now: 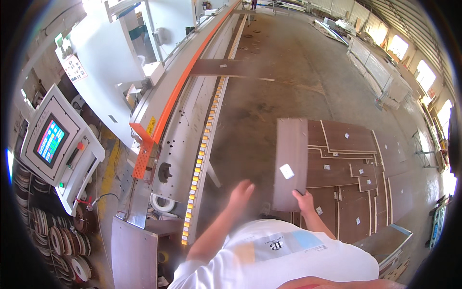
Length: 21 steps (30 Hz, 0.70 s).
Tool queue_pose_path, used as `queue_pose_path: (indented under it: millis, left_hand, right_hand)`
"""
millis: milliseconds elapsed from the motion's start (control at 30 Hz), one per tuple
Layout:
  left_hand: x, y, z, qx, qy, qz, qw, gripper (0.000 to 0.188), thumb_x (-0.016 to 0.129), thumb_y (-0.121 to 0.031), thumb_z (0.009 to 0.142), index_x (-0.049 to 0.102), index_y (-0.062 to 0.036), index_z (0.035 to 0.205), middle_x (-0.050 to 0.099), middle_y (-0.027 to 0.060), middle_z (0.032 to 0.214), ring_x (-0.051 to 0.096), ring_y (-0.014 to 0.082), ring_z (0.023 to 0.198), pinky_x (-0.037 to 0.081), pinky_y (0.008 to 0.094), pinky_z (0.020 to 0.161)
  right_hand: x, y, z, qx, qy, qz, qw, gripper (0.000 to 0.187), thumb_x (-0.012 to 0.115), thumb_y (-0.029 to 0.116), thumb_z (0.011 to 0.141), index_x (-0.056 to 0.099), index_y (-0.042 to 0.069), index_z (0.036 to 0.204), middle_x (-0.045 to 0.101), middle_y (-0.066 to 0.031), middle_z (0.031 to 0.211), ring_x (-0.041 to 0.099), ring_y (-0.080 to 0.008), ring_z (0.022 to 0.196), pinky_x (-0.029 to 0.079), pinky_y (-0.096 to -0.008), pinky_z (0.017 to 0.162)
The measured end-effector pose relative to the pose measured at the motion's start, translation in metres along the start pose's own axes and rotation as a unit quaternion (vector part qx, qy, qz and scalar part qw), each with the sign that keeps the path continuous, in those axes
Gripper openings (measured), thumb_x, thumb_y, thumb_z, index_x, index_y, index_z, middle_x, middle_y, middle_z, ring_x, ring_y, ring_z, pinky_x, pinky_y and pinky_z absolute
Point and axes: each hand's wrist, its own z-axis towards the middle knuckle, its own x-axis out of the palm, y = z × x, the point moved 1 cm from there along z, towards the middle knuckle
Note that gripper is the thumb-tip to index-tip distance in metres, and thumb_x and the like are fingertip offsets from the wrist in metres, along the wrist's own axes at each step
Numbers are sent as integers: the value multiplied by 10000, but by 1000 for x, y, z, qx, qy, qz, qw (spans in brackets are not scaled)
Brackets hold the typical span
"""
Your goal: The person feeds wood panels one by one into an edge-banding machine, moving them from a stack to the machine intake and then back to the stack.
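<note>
A brown rectangular board (291, 144) with a white label stands out in front of my body on the right. My right hand (303, 200) grips its lower right edge, the thumb lying on the face. To the left of the board, over the floor, is my left hand (241, 193), smeared by motion; nothing shows in it, and its finger pose is unclear. Beyond the board, to the right, lie several flat stacks of brown panels (344, 166), many with white labels. Another brown panel (226, 68) juts sideways out of the long machine, far from both hands.
An edge-banding machine with an orange rail (187, 79) and a roller strip (197, 168) runs along my left. Its control screen (52, 140) stands beside coiled edge tapes (62, 241). A pale panel (134, 253) is at lower left; wrapped stacks (375, 72) stand far right.
</note>
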Motion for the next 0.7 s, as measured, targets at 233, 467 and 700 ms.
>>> queue_pose_path:
  millis: [233, 467, 700]
  left_hand:
    - [0, -33, 15, 38, -100, -206, 973, 314, 658, -249, 984, 583, -7, 1169, 657, 78, 1028, 598, 146, 922, 500, 316, 792]
    - [-62, -11, -49, 77, -195, 132, 969, 328, 777, -264, 863, 541, -37, 837, 583, 158, 716, 581, 362, 650, 467, 410, 584]
    - [-70, 4, -86, -21, -81, 203, 976, 396, 734, -437, 869, 621, -59, 901, 694, 148, 927, 661, 357, 865, 517, 450, 778]
  right_hand:
    - [98, 25, -13, -101, 199, -216, 951, 546, 774, 296, 876, 593, 21, 1313, 650, -161, 1291, 627, -281, 1179, 498, -392, 999]
    - [129, 179, -13, -473, 6, -349, 809, 633, 769, 231, 846, 519, 86, 1410, 570, -130, 1427, 542, -334, 1303, 439, -428, 1091]
    - [185, 189, 0, -499, 155, -296, 799, 484, 740, 187, 900, 605, 79, 1352, 681, -136, 1272, 632, -296, 1207, 486, -386, 1043]
